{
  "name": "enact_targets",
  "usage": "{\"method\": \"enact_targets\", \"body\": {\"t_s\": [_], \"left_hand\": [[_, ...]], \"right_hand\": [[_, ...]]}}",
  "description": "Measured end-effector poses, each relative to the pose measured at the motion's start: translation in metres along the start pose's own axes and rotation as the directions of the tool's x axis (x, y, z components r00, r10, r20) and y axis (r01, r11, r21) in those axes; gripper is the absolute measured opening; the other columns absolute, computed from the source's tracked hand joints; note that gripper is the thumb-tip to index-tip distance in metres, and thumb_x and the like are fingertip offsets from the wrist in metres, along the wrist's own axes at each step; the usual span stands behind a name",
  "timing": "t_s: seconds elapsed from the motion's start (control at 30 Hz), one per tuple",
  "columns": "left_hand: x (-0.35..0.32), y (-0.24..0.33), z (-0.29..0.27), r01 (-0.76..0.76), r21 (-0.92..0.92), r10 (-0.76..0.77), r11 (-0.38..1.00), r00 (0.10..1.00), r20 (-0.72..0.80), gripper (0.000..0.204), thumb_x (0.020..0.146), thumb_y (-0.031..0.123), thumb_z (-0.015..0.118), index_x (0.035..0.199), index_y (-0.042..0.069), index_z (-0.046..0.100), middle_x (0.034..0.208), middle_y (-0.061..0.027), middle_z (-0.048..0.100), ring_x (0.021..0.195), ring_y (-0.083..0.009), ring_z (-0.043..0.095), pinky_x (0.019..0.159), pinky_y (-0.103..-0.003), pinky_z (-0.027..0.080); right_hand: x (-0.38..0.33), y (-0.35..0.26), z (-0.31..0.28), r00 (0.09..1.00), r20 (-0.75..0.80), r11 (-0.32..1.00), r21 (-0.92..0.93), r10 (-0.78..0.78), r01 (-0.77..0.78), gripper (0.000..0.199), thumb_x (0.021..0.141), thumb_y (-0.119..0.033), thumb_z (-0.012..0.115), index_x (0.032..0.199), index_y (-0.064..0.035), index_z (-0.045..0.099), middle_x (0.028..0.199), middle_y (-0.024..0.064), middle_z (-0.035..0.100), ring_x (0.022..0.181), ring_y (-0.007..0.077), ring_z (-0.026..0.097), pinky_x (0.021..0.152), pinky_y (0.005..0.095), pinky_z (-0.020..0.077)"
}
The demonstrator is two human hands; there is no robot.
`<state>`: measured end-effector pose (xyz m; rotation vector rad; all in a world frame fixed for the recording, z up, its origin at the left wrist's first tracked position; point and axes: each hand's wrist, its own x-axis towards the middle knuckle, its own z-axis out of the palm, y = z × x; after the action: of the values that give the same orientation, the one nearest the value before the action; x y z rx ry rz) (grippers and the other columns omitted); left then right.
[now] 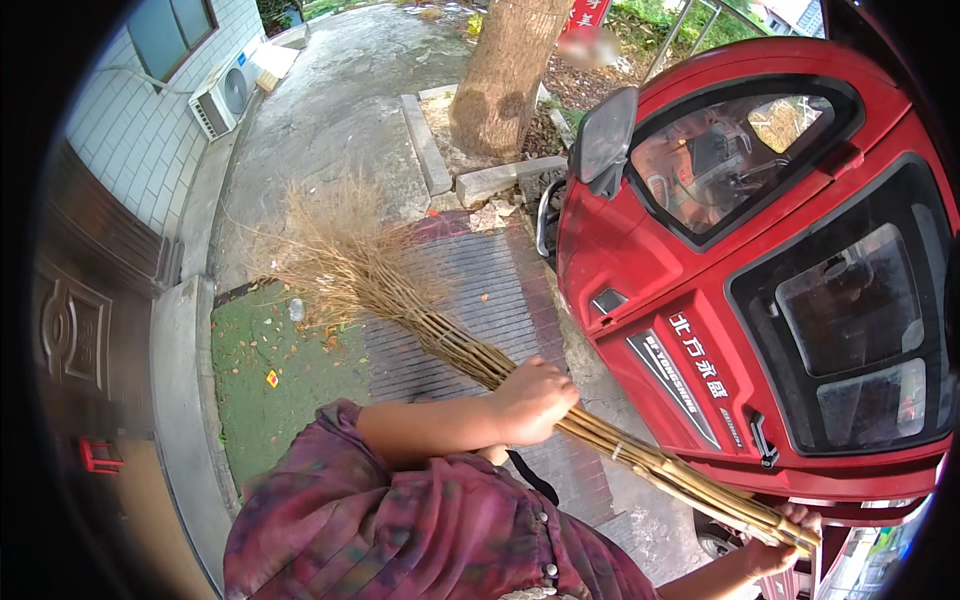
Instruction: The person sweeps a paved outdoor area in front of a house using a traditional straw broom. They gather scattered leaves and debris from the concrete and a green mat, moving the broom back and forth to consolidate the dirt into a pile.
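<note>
While the left hand closes round one twig broom at mid-length and the right hand grips its lower-right end, the long axis slants diagonally, bristles pointing upper left across a grey ribbed mat. One red vehicle bounds the right side; open concrete spreads beyond the bristles.

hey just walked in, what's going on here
A person is holding a long twig broom with both hands. The left hand grips it partway along, and the right hand holds the handle near its end. The twig end fans out over the grey ribbed mat and the green mat; whether it touches the ground is hard to tell. A red vehicle stands on the right.
</note>
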<state>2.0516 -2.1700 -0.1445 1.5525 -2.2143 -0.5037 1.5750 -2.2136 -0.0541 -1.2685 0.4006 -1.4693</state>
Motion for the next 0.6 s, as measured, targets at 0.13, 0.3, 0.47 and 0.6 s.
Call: {"method": "enact_targets", "body": {"t_s": [0.13, 0.3, 0.47, 0.6], "left_hand": [[0.04, 0.002, 0.013, -0.169, -0.199, 0.166, 0.965, 0.986, -0.035, 0.015, 0.069, 0.002, 0.057, 0.083, 0.005, 0.058, 0.079, -0.012, 0.062, 0.082, -0.0316, 0.061, 0.077, -0.04, 0.046], [0.054, -0.169, 0.102, 0.096, -0.33, -0.034, 0.939, 0.982, 0.188, 0.023, 0.074, 0.007, 0.06, 0.097, 0.013, 0.063, 0.085, -0.0146, 0.066, 0.083, -0.0352, 0.063, 0.072, -0.044, 0.048], [-0.045, -0.284, 0.08, 0.32, -0.053, -0.268, 0.946, 0.863, 0.429, 0.02, 0.074, 0.004, 0.061, 0.092, 0.013, 0.064, 0.091, -0.0098, 0.065, 0.09, -0.0313, 0.062, 0.075, -0.044, 0.047], [-0.063, -0.292, 0.008, 0.237, 0.081, -0.25, 0.968, 0.935, 0.252, 0.017, 0.068, 0.006, 0.061, 0.085, 0.01, 0.065, 0.08, -0.0094, 0.066, 0.082, -0.0305, 0.063, 0.072, -0.042, 0.048]], "right_hand": [[0.014, -0.03, -0.024, 0.983, 0.154, 0.995, -0.023, -0.095, 0.1, 0.044, 0.07, -0.016, 0.08, 0.086, -0.0076, 0.04, 0.085, 0.0077, 0.051, 0.08, 0.0205, 0.055, 0.077, 0.0359, 0.0515], [0.017, 0.124, 0.105, 0.994, -0.064, 0.977, -0.185, 0.094, -0.104, 0.045, 0.067, -0.016, 0.081, 0.098, -0.0067, 0.05, 0.094, 0.0081, 0.058, 0.092, 0.0237, 0.058, 0.086, 0.0392, 0.0491], [-0.044, 0.274, 0.183, 0.897, -0.268, 0.937, 0.098, 0.35, -0.337, 0.056, 0.064, -0.019, 0.084, 0.112, -0.0056, 0.058, 0.106, 0.0071, 0.061, 0.104, 0.0272, 0.058, 0.097, 0.0432, 0.0447], [-0.04, 0.287, 0.179, 0.875, -0.254, 0.902, 0.247, 0.412, -0.353, 0.055, 0.068, -0.016, 0.082, 0.116, -0.0063, 0.057, 0.112, 0.0083, 0.06, 0.11, 0.0264, 0.055, 0.103, 0.0433, 0.0402]]}}
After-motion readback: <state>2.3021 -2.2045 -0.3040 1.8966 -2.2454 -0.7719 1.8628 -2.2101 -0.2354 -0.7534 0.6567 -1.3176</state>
